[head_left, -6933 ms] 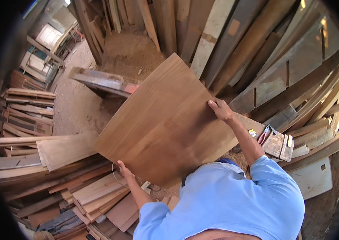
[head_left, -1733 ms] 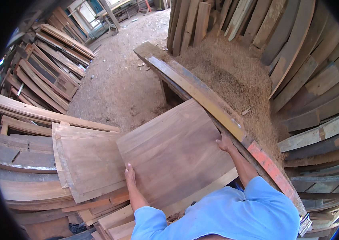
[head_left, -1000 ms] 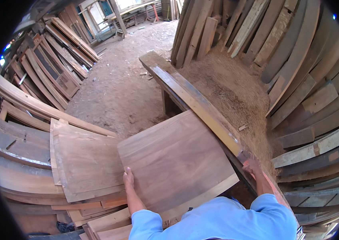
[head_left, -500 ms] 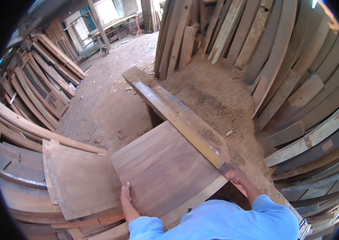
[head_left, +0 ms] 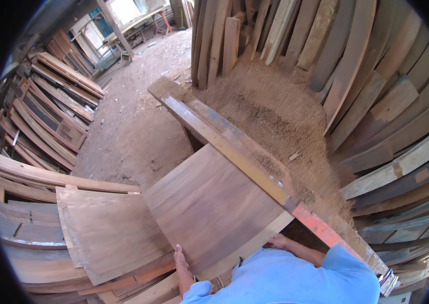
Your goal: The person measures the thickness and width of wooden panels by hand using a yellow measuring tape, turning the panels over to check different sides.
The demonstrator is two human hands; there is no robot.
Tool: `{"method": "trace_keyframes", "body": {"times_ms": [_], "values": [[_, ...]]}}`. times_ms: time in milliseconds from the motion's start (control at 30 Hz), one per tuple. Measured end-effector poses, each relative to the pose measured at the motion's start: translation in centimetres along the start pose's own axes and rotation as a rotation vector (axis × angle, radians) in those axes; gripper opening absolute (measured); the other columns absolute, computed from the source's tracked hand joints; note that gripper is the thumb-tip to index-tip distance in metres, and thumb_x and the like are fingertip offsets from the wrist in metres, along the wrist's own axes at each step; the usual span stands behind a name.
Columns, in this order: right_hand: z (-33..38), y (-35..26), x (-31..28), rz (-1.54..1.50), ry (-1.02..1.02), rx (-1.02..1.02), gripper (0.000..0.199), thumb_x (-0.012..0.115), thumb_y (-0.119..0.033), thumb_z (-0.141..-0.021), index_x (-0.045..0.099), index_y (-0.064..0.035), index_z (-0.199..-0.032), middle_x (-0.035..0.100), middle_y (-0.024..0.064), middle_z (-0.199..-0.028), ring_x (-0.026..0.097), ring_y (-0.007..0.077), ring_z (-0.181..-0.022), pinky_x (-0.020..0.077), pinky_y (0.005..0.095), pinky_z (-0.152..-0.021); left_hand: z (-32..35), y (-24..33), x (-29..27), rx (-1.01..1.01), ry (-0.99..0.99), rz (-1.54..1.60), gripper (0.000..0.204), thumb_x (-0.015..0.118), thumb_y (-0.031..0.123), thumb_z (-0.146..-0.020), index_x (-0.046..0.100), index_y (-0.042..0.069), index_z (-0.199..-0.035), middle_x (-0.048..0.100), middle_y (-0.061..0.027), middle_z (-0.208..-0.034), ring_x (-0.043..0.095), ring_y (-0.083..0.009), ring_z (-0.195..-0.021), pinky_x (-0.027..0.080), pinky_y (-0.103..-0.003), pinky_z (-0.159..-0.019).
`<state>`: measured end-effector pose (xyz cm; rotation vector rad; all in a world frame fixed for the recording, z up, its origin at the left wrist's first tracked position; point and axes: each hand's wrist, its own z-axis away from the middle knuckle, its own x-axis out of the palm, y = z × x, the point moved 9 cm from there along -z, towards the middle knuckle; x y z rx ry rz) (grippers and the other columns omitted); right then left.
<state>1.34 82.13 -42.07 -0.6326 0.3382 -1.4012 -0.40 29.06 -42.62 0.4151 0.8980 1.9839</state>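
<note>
A wide brown wooden panel [head_left: 214,202] lies flat on the workbench, its far right edge along a long yellowish straight rail [head_left: 239,164]. My left hand [head_left: 181,261] grips the panel's near left edge, with its fingertips showing at the rim. Along the panel's near side runs a paler wooden strip [head_left: 267,229]. My right hand [head_left: 277,242] is low by this strip, close to my blue shirt; its fingers are partly hidden. The red-painted end of the rail [head_left: 318,225] lies just beyond my right forearm, with no hand on it.
Thin wooden sheets [head_left: 113,228] are stacked to the left of the panel. More boards [head_left: 47,114] lean at the far left, and tall planks [head_left: 346,55] stand along the right. Sawdust [head_left: 260,109] covers the ground behind the bench.
My right hand has let go of the rail's red end and moved left to the panel's near side. My left hand stays at the panel's edge. The view has shifted slightly.
</note>
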Motion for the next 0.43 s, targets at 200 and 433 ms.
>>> {"method": "trace_keyframes", "body": {"times_ms": [200,433], "values": [[-2.6,-0.7,-1.2,-0.576,0.229,0.175,0.018,0.052,-0.022,-0.103,0.061,-0.0098,-0.113,0.066,0.0071,-0.088,0.055,0.0170,-0.059,0.0416,0.0317,-0.048,0.4,1.2,4.2,-0.031,0.005,0.035,0.066,0.056,0.046,-0.101,0.045,-0.003,-0.144,0.051,-0.0167,-0.145,0.049,-0.0292,-0.132,0.037,-0.043,-0.112],[-6.4,-10.2,-7.6,-0.247,0.495,-0.080,0.016,0.057,-0.020,-0.101,0.059,-0.0049,-0.101,0.061,0.0035,-0.075,0.049,0.0129,-0.052,0.0303,0.0315,-0.040,-3.9,6.8,16.4,-0.003,-0.066,0.097,0.064,0.054,0.046,-0.102,0.045,-0.002,-0.143,0.052,-0.0170,-0.144,0.050,-0.0294,-0.131,0.039,-0.044,-0.111]]}}
